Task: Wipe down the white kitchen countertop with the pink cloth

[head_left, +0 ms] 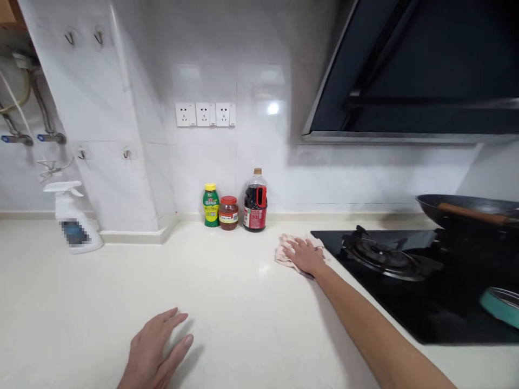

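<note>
My right hand (305,255) lies flat on a pale pink cloth (284,249), pressing it onto the white counter (227,292) just left of the black gas hob (409,275). The cloth is crumpled and mostly under my palm. My left hand (159,348) rests on the bare counter near the front edge, fingers spread and holding nothing. A dark soy sauce bottle (255,202), a red-lidded jar (228,213) and a green bottle with a yellow cap (211,205) stand against the tiled wall behind the cloth.
A white spray bottle (73,219) stands at the back left by a tiled column. A black wok (466,210) sits on the far burner, and a teal pot rim (500,305) shows at the right edge. A range hood (405,70) overhangs the hob. Three wall sockets (205,114) sit above the bottles.
</note>
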Demonstrator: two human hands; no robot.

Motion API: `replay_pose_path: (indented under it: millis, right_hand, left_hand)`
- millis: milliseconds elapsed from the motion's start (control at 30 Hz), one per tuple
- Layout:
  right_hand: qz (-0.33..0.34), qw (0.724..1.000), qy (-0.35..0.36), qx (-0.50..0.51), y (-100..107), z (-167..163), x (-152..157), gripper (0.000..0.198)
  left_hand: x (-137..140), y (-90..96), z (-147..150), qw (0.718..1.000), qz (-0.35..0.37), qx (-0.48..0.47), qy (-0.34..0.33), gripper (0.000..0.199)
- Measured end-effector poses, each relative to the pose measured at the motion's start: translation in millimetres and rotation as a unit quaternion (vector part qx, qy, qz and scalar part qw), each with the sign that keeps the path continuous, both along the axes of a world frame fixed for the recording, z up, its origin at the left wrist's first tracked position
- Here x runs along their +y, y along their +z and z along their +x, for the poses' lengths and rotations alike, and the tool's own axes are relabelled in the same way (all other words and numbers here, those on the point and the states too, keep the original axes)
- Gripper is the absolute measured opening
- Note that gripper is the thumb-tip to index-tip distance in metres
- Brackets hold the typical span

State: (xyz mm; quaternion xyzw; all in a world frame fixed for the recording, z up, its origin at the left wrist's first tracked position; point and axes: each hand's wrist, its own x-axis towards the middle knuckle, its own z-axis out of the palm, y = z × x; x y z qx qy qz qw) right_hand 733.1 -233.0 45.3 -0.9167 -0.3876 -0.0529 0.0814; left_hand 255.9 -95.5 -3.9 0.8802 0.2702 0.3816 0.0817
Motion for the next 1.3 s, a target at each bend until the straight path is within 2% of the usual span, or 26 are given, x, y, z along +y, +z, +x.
replay_pose_path:
  millis: [133, 300, 433, 600, 733, 800, 933, 1100, 1300]
  right_hand:
    - [-0.002, 1.000, -0.012, -0.026, -1.8, -7.0, -40.5, 0.054]
    - [-0.012, 0.998, 0.015, -0.059, -3.7, -37.7, -96.8, 0.052]
    - [-0.008, 0.994, 0.060, -0.089, -12.6, -73.0, -159.0, 0.050]
    - [0.063, 0.985, 0.111, -0.119, -32.4, -118.6, -237.5, 0.045]
    - [0.073, 0.977, 0.184, -0.082, -32.1, -125.7, -268.5, 0.039]
    - [0.074, 0.975, 0.196, -0.069, -28.4, -115.0, -266.8, 0.041]
    - [0.097, 0.981, 0.140, -0.092, -24.6, -80.7, -231.9, 0.052]
    - [0.029, 0.996, 0.035, -0.081, -11.6, -53.8, -151.9, 0.046]
    - [0.014, 0.998, -0.055, -0.037, 4.9, -58.5, -38.8, 0.052]
  left_hand:
    - [-6.6, 12.1, 2.1, 0.999, -0.033, 0.017, 0.009, 0.046]
    - [-9.2, 19.5, 2.0, 0.997, -0.073, 0.027, 0.008, 0.049]
    - [-6.1, 16.4, 2.7, 0.998, -0.061, 0.018, -0.011, 0.046]
    - [-6.9, 14.2, 4.1, 0.998, -0.044, 0.030, -0.021, 0.045]
    - [-8.6, 12.8, 4.7, 0.998, -0.027, 0.047, -0.025, 0.045]
    - [-9.6, 12.4, 4.3, 0.998, -0.021, 0.053, -0.021, 0.044]
    - [-12.8, 13.3, 2.3, 0.998, -0.017, 0.064, -0.017, 0.041]
    - [-16.0, 14.5, 2.1, 0.998, -0.016, 0.060, -0.022, 0.038]
    - [-22.4, 19.5, 3.7, 0.999, -0.013, 0.039, -0.026, 0.036]
